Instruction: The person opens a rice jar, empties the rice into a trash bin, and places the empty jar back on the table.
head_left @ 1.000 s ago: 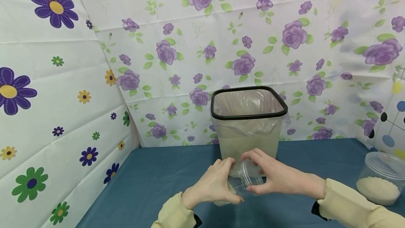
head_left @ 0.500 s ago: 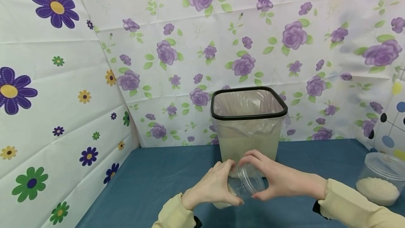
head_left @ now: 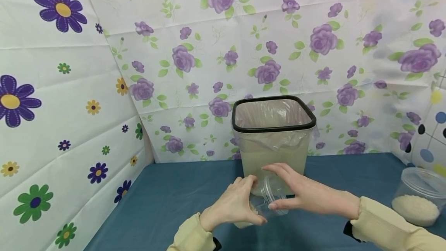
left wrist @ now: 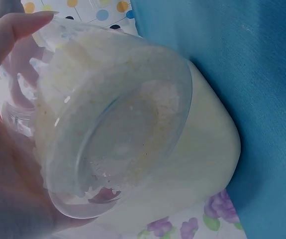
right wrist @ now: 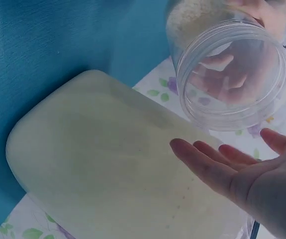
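Note:
My left hand grips a clear plastic jar round its body, with the jar tilted on its side in front of the bin. Pale grains like rice lie inside, toward the jar's base. My right hand is beside the ringed rim at the jar's right end. Seen from the right wrist, its fingers are mostly straight and spread, just off the clear rim, with nothing held between them. Through the clear plastic, parts of the left hand show.
A pale square bin with a black rim and a clear liner stands behind the hands. Another clear lidded jar, part filled with white grains, is at the right edge. Blue cloth covers the table; flowered sheets hang around it.
A second ago my right fingers were curled round the jar's rim. They have since loosened and straightened beside it. My left hand keeps its hold on the jar with little movement.

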`<state>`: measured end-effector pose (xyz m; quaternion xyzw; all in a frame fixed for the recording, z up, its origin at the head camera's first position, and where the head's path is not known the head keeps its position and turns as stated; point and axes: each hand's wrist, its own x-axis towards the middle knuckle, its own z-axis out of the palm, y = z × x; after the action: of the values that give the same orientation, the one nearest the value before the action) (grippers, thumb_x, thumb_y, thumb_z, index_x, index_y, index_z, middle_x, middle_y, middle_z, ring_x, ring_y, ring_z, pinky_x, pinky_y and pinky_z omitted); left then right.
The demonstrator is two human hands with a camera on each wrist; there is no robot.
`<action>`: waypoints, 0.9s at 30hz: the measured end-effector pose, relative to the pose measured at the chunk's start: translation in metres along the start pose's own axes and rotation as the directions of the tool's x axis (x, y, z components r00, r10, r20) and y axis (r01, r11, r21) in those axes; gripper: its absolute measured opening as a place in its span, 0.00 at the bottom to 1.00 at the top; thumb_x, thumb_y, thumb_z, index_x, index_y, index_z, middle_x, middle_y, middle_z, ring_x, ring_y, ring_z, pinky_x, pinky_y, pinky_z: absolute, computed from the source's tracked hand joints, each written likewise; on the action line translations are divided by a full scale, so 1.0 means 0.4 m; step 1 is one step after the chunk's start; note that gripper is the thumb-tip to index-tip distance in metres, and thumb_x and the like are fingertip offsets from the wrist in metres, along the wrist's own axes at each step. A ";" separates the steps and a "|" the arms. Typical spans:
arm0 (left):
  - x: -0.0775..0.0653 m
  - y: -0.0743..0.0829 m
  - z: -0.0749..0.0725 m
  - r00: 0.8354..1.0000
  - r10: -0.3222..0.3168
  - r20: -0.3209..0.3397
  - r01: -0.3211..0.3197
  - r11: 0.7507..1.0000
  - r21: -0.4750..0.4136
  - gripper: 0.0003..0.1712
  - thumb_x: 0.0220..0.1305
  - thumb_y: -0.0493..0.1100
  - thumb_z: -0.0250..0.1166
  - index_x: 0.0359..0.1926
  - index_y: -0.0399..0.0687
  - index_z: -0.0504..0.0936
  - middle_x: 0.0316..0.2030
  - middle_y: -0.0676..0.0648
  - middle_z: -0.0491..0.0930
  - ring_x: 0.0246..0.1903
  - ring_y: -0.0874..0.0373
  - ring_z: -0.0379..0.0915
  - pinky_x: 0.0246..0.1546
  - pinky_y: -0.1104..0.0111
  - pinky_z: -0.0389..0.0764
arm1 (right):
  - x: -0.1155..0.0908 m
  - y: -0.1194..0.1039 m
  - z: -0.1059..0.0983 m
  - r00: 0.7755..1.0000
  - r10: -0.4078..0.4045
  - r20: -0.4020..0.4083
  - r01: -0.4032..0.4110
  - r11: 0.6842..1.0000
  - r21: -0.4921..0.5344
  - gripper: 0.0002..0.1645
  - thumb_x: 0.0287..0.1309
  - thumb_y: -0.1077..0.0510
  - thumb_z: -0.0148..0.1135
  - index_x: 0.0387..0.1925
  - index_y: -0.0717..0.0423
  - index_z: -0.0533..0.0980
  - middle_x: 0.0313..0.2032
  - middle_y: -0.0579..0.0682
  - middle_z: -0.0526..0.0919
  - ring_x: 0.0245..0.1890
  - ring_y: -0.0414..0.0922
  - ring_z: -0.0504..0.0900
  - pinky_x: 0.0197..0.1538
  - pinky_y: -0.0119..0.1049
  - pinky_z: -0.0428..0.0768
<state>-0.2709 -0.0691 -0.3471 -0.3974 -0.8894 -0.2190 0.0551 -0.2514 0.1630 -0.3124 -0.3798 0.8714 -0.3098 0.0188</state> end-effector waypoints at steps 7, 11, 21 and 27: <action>0.000 0.005 0.001 1.000 -0.001 -0.021 0.002 0.998 0.060 0.46 0.40 0.61 0.71 0.56 0.44 0.64 0.46 0.52 0.69 0.36 0.61 0.60 0.31 0.70 0.64 | 0.007 -0.004 0.001 0.984 0.175 -0.023 -0.172 0.981 0.094 0.38 0.60 0.39 0.51 0.66 0.45 0.51 0.59 0.56 0.57 0.51 0.51 0.67 0.43 0.47 0.70; 0.002 0.010 0.000 0.999 -0.005 -0.035 0.008 0.995 0.098 0.46 0.39 0.61 0.71 0.56 0.44 0.64 0.47 0.50 0.70 0.36 0.61 0.60 0.32 0.70 0.64 | 0.020 0.008 0.000 0.969 0.249 -0.004 -0.244 0.952 0.185 0.36 0.62 0.41 0.48 0.66 0.52 0.52 0.55 0.60 0.61 0.43 0.50 0.72 0.36 0.44 0.74; 0.004 0.020 -0.002 0.999 -0.005 -0.049 0.013 0.985 0.174 0.48 0.39 0.63 0.70 0.57 0.43 0.64 0.48 0.50 0.69 0.38 0.59 0.60 0.32 0.70 0.64 | 0.029 0.016 0.002 0.933 0.349 0.090 -0.356 0.857 0.372 0.38 0.62 0.40 0.48 0.65 0.55 0.52 0.48 0.57 0.68 0.42 0.54 0.74 0.28 0.45 0.77; 0.008 0.022 0.000 0.999 0.001 -0.053 0.009 0.983 0.186 0.48 0.39 0.62 0.71 0.57 0.43 0.64 0.48 0.49 0.69 0.37 0.59 0.60 0.31 0.71 0.63 | 0.032 0.009 0.010 0.932 0.352 0.091 -0.359 0.858 0.368 0.40 0.61 0.40 0.49 0.66 0.56 0.50 0.46 0.58 0.68 0.39 0.52 0.74 0.26 0.45 0.76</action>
<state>-0.2664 -0.0619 -0.3431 -0.3830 -0.9050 -0.1454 0.1151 -0.2616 0.1541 -0.3150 -0.2048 0.8498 -0.4594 0.1574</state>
